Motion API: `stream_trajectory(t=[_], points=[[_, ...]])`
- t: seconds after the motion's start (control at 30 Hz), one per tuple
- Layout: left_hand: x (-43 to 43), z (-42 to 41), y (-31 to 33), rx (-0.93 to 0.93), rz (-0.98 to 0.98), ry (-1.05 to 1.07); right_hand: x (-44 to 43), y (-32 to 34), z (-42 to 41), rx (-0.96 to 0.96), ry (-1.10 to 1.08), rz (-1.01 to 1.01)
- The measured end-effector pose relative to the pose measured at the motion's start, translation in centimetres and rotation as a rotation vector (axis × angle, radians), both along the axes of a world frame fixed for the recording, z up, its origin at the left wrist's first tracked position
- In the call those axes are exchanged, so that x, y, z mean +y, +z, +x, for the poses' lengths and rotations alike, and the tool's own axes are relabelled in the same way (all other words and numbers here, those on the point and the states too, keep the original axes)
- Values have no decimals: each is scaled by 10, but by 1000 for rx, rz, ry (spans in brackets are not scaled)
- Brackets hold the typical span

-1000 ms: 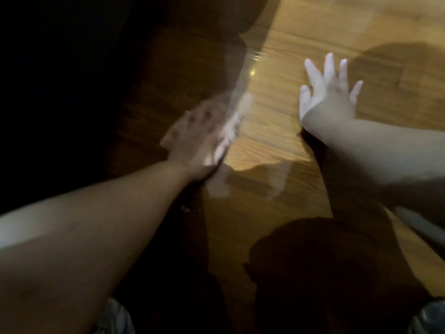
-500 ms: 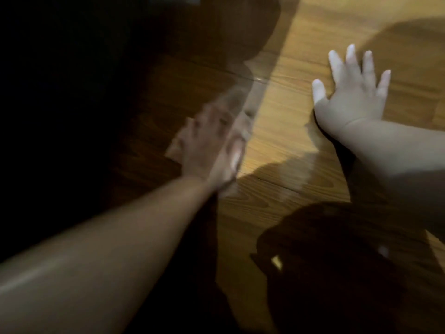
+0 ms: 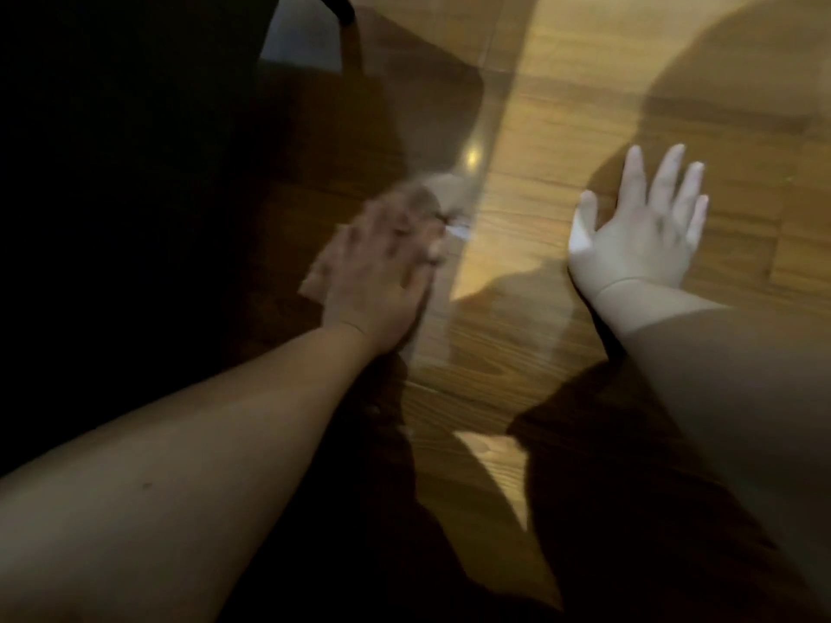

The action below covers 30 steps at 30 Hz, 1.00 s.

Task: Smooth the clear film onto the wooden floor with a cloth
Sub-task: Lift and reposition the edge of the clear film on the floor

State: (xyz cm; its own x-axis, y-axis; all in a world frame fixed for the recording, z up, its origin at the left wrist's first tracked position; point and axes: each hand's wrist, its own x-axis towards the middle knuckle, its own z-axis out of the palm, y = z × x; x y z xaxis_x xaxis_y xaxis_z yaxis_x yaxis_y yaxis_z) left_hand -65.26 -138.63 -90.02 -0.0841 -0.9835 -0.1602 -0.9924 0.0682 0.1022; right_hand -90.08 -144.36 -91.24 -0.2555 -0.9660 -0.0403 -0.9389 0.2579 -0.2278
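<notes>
My left hand (image 3: 380,267) lies blurred on the floor at the middle left, pressing down on a pale cloth (image 3: 443,191) that shows beyond its fingertips. It sits at the edge of the clear film (image 3: 490,141), which runs as a glossy strip up the wooden floor (image 3: 562,128). My right hand (image 3: 643,227) rests flat on the lit wood to the right, fingers spread, holding nothing. Both forearms reach in from the bottom corners.
The left half of the view is deep shadow. A dark object (image 3: 335,6) and a pale patch (image 3: 301,33) show at the top. My own shadow (image 3: 607,510) covers the lower floor; a round shadow (image 3: 728,74) lies at top right.
My left hand has kept sliding the cloth forward along the film's edge. The right hand stays flat with spread fingers, and the view has shifted so both hands sit lower in frame.
</notes>
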Motion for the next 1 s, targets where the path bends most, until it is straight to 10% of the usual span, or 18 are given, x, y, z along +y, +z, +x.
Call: stream_trajectory(t=[0.17, 0.43, 0.77, 1.0], points=[[-42, -5, 3, -13, 34, 796, -3, -1, 0, -3, -12, 23], [36, -57, 7, 124, 90, -386, -1, -2, 3, 9, -27, 24], [-29, -35, 4, 37, 35, 588, -9, 12, 0, 20, -29, 80], [78, -77, 7, 53, 87, -319, -8, 15, 4, 4, -32, 128]])
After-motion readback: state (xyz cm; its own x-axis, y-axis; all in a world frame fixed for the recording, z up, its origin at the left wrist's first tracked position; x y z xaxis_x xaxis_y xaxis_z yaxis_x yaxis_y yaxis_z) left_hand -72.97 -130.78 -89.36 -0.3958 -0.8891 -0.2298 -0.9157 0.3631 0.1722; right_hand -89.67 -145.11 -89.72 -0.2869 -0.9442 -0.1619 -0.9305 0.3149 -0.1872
